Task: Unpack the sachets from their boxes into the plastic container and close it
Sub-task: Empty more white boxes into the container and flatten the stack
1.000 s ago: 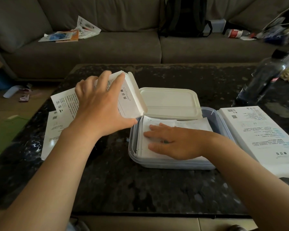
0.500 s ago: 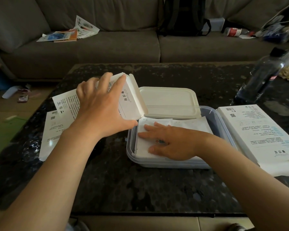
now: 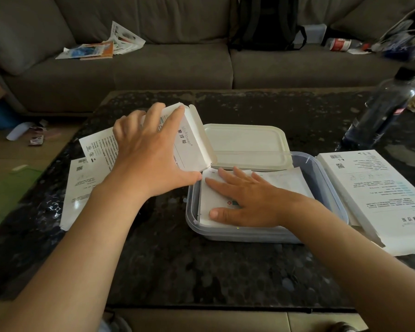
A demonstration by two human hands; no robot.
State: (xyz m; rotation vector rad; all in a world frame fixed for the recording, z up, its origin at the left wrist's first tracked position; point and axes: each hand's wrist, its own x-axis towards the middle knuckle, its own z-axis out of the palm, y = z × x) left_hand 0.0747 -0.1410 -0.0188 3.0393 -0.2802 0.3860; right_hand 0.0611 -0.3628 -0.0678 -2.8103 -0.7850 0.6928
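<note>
From my feed, the left hand [image 3: 149, 154] grips a white box [image 3: 189, 146] from above, fingers curled over its top edge and thumb under the near corner. The box is tilted, its end flap swung open towards the plastic container [image 3: 237, 236], and its lower corner sits just at the container's far-left rim. It carries grey lettering and a thin printed line on the side facing me.

The container is a shallow, translucent bluish-grey tub with rounded corners, standing on the dark speckled tabletop [image 3: 201, 271] right of centre. Inside lies a flat stack of white sachets [image 3: 288, 185]. My right hand [image 3: 247, 202] rests flat on them, fingers straight and spread, thumb along the near edge; a small red and green mark shows on the top sachet beside the palm.

The cream lid [image 3: 247, 144] lies behind the container, and its near edge seems to overlap the far rim, though I cannot be sure at this angle.

Another white box [image 3: 374, 188], printed side up, lies just right of the container. Flattened white cartons [image 3: 82, 188] lie to the left, partly under my left forearm. A dark bottle [image 3: 379, 111] stands at the far right
</note>
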